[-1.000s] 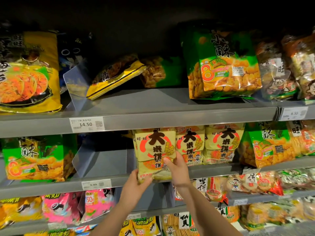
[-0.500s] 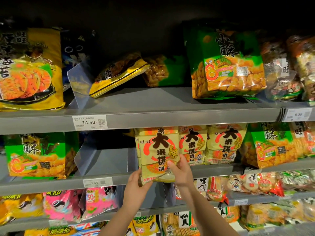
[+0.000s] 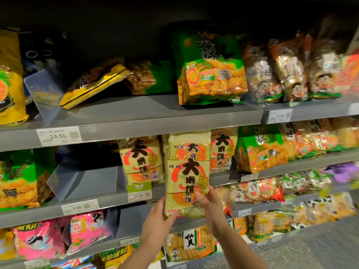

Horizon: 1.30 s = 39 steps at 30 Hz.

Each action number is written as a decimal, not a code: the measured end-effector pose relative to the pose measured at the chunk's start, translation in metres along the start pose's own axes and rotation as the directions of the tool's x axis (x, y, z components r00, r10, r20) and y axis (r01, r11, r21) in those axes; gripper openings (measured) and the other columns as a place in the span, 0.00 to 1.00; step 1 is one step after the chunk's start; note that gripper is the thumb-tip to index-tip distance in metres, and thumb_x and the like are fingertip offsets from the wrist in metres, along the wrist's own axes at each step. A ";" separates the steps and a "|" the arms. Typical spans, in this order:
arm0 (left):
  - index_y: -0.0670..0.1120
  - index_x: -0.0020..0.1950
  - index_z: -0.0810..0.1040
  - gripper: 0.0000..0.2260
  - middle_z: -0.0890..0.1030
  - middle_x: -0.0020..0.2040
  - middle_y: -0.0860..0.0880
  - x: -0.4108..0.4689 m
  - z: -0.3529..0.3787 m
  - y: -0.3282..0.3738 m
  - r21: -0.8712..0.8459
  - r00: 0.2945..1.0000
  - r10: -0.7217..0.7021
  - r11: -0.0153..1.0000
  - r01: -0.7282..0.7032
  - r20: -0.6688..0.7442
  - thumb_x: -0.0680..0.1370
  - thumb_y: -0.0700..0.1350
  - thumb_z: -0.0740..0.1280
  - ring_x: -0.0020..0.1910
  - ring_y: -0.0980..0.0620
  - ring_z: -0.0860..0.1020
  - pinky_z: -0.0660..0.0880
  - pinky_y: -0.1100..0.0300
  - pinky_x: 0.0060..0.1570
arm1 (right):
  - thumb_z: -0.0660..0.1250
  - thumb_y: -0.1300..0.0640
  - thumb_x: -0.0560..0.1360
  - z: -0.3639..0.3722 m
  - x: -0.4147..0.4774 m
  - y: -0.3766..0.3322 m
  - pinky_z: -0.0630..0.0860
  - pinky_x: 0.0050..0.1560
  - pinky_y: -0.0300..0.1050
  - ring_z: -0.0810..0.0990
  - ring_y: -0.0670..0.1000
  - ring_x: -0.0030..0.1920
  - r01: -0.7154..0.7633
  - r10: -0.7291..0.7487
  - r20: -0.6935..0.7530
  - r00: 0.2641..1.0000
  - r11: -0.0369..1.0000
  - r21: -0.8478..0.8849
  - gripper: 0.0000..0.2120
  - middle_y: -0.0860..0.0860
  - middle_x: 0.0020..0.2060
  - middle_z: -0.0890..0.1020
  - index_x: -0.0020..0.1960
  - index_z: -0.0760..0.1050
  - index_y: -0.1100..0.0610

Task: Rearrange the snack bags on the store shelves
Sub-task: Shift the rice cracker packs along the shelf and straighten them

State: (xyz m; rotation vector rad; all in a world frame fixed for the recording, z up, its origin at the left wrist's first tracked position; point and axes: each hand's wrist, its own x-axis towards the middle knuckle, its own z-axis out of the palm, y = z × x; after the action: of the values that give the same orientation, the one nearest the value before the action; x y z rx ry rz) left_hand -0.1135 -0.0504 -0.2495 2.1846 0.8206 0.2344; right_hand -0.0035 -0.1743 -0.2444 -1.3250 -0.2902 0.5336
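Holding the tall pale-yellow crinkly plastic bag of rice crackers (image 3: 187,177) by its bottom end, both hands worked as a pair: the left hand (image 3: 156,223) cupped the lower left corner with the thumb across the front, and the right hand (image 3: 210,205) pinched the lower right edge, thumb in front and fingers behind. Neither hand was spread or empty; each was closed on the bag. The bag stood upright in front of the grey metal middle shelf edge (image 3: 108,199), its top reaching just under the grey upper shelf lip (image 3: 155,129), and it looked to be out in front of the row, not seated on the shelf.

Just to the left of the hands stood a matching yellow cracker bag (image 3: 141,162), and just to the right another of the same kind (image 3: 223,150), partly hidden. Farther left of the left hand lay a bare stretch of shelf bounded by a clear plastic divider (image 3: 62,177).

A grip this low probably left the tall top free to flop, so the sound way was to keep the bag vertical, guide its base over the shelf lip first, then slide it back squarely between its neighbours. Squeezing lightly seemed wise, since the crackers inside would likely break. The top also had little room under the upper lip, so tipping it slightly backward as it went in would likely help.
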 end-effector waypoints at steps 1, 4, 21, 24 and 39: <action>0.51 0.69 0.64 0.24 0.76 0.61 0.52 0.003 0.003 0.009 -0.006 1.000 -0.008 1.000 0.008 0.027 0.76 0.58 0.62 0.56 0.53 0.76 0.74 0.59 0.49 | 0.67 0.59 0.74 -0.005 0.003 -0.005 0.78 0.55 0.49 0.80 0.55 0.56 0.001 -0.001 -0.018 1.000 1.000 -0.015 0.15 0.56 0.55 0.82 0.60 0.74 0.57; 0.48 0.64 0.68 0.18 0.79 0.51 0.50 0.011 0.006 0.035 0.003 0.998 -0.040 0.999 0.040 0.040 0.78 0.57 0.57 0.49 0.51 0.78 0.74 0.57 0.46 | 0.64 0.61 0.76 -0.007 0.021 -0.028 0.77 0.58 0.52 0.80 0.54 0.57 0.010 -0.015 -0.052 0.999 0.996 -0.086 0.11 0.52 0.53 0.82 0.58 0.74 0.54; 0.35 0.60 0.70 0.11 0.77 0.42 0.36 0.083 -0.003 0.068 -0.797 0.707 -0.379 -0.181 0.576 0.597 0.79 0.35 0.58 0.48 0.44 0.79 0.78 0.50 0.51 | 0.70 0.39 0.66 0.025 0.078 -0.013 0.75 0.57 0.53 0.77 0.52 0.55 -0.118 -0.020 -0.421 0.907 0.947 -0.300 0.33 0.53 0.56 0.77 0.64 0.68 0.57; 0.35 0.60 0.69 0.10 0.75 0.41 0.35 0.094 -0.001 0.071 -0.798 0.686 -0.409 -0.299 0.523 0.602 0.80 0.35 0.55 0.56 0.43 0.78 0.75 0.52 0.55 | 0.70 0.36 0.63 0.035 0.073 -0.004 0.78 0.53 0.54 0.80 0.56 0.50 -0.186 0.094 -0.414 0.905 0.964 -0.189 0.39 0.60 0.55 0.80 0.63 0.68 0.62; 0.36 0.43 0.71 0.10 0.79 0.28 0.38 0.092 0.004 0.067 -0.799 0.718 -0.442 0.005 0.602 0.538 0.80 0.40 0.57 0.19 0.45 0.78 0.75 0.59 0.17 | 0.67 0.45 0.73 0.050 0.092 -0.021 0.60 0.70 0.49 0.61 0.56 0.72 -0.124 0.061 -0.319 0.946 0.976 -0.181 0.39 0.56 0.73 0.61 0.75 0.52 0.58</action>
State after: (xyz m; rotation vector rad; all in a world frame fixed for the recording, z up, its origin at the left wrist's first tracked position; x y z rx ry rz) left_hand -0.0085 -0.0282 -0.2116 0.5487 0.9788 0.1227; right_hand 0.0542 -0.0870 -0.2214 -1.6007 -0.0184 0.3713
